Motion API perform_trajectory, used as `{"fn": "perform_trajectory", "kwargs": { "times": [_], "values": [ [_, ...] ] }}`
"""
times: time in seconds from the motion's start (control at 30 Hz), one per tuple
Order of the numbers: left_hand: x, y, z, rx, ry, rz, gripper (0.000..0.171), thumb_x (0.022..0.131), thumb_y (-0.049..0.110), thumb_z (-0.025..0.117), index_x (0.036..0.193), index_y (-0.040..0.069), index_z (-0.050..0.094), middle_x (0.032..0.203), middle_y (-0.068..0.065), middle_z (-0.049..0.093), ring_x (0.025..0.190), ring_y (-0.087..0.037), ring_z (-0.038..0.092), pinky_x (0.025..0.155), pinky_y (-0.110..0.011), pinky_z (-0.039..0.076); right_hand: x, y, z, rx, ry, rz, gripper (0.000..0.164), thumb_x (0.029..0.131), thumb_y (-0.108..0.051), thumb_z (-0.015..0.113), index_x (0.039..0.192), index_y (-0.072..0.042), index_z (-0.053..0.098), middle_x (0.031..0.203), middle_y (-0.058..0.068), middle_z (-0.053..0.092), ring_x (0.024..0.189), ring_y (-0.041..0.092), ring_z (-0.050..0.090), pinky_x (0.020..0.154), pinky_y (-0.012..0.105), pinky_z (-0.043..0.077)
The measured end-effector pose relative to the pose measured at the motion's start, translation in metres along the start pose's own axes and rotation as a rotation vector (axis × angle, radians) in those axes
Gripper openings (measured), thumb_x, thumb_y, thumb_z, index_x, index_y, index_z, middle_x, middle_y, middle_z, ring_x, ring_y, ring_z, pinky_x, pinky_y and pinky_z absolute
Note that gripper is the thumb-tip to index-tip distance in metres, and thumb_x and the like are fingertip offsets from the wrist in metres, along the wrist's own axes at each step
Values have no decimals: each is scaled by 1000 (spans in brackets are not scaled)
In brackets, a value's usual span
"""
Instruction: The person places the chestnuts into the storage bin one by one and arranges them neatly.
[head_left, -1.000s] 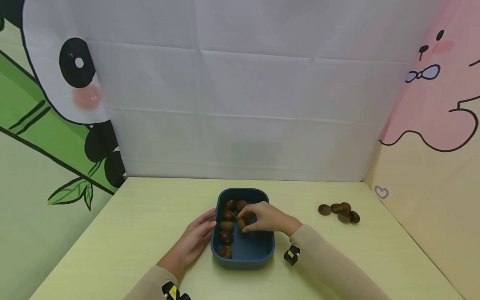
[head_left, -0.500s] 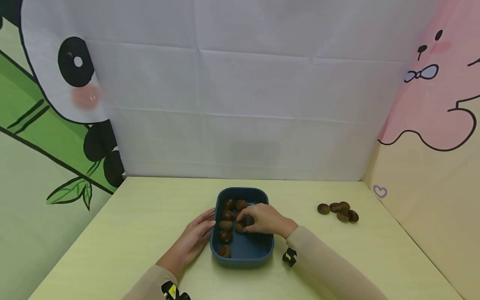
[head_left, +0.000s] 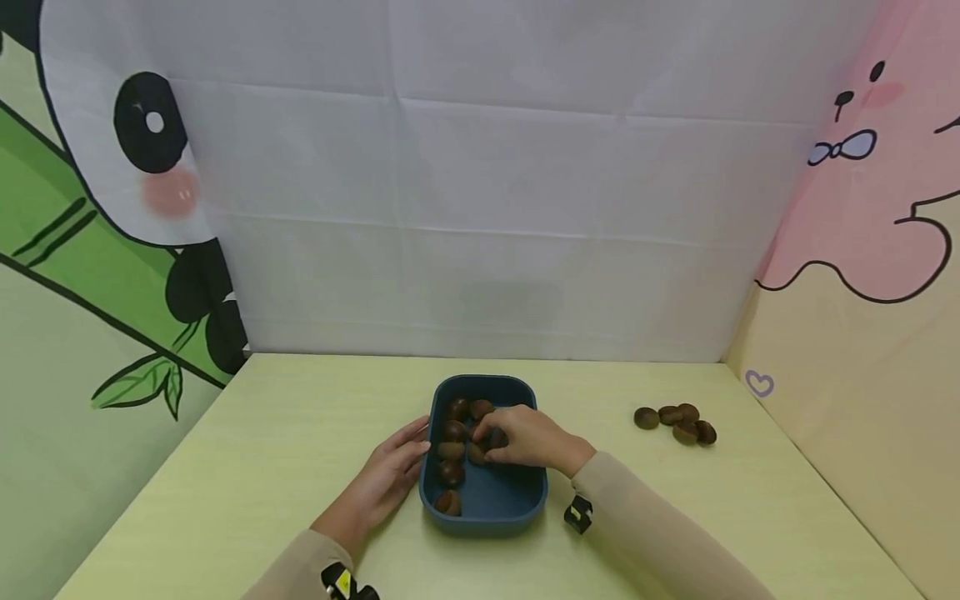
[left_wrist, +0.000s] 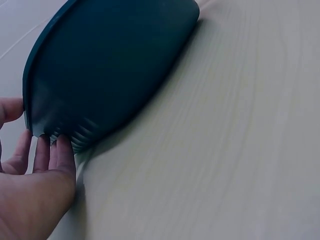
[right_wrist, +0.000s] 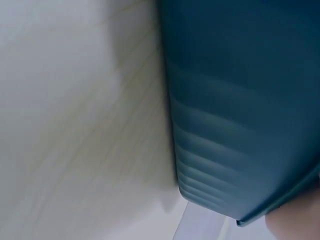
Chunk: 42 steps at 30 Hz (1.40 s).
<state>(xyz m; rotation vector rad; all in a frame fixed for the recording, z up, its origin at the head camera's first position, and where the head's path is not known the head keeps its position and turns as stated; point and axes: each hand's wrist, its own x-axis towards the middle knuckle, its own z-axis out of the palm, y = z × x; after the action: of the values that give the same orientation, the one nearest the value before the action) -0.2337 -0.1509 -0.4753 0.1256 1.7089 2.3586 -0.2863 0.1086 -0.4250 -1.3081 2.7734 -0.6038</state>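
Observation:
A dark blue rectangular box stands on the table, with a column of chestnuts along its left side and more beside them. My left hand rests against the box's left wall, its fingers fairly straight. In the left wrist view the fingertips touch the ribbed outer wall. Reaching over the right rim, my right hand pinches a chestnut low inside the box between thumb and index finger. That hand partly covers the chestnuts behind it. The right wrist view shows mostly the box's outer wall.
Several loose chestnuts lie in a small cluster at the right of the pale yellow table. A white cloth hangs behind the table's back edge, between decorated side panels.
My right hand has lowered the chestnut slightly and shifted it left, close to the left column. The left hand keeps its place on the box wall.

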Motion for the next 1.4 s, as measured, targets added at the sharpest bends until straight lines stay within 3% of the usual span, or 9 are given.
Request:
{"fn": "perform_trajectory", "kwargs": {
  "times": [0.27,0.57,0.77,0.97,1.2,1.4],
  "values": [
    [-1,4,1,-18,-1,-6,57,101,9,54,155,5,34,157,-16,34,137,-25,42,102,-30,43,-6,1,-13,166,8,-67,26,93,-12,72,119,-9,70,115,3,68,101,23,66,86,39,55],
    [2,4,0,-26,-7,-11,58,101,8,54,155,5,32,159,-15,32,142,-29,35,109,-36,37,-26,7,-42,138,66,-41,28,95,-14,70,123,-8,67,118,7,68,106,23,65,86,42,55],
    [1,4,0,-29,-1,-19,59,101,9,55,155,5,33,158,-14,33,141,-27,37,104,-31,42,-48,24,-59,115,119,-4,28,95,-17,71,122,-9,68,117,6,68,103,25,66,87,45,54],
    [0,5,2,-23,-18,-5,60,101,9,55,156,4,31,159,-17,31,140,-27,38,105,-32,42,-74,46,-73,63,149,88,28,94,-19,72,121,-14,68,117,-1,68,101,20,66,86,40,55],
    [-2,3,2,-26,-17,-9,59,102,9,54,156,4,32,158,-17,32,137,-23,41,103,-31,42,-112,76,-85,97,179,209,25,93,-17,72,118,-13,69,115,1,68,101,23,66,87,46,55],
    [-1,1,0,-17,0,0,57,102,8,54,155,4,33,157,-18,33,134,-21,45,100,-29,45,-147,103,-89,129,216,335,23,95,-19,71,116,-10,70,112,6,70,96,20,67,81,36,56]
  ]
}}
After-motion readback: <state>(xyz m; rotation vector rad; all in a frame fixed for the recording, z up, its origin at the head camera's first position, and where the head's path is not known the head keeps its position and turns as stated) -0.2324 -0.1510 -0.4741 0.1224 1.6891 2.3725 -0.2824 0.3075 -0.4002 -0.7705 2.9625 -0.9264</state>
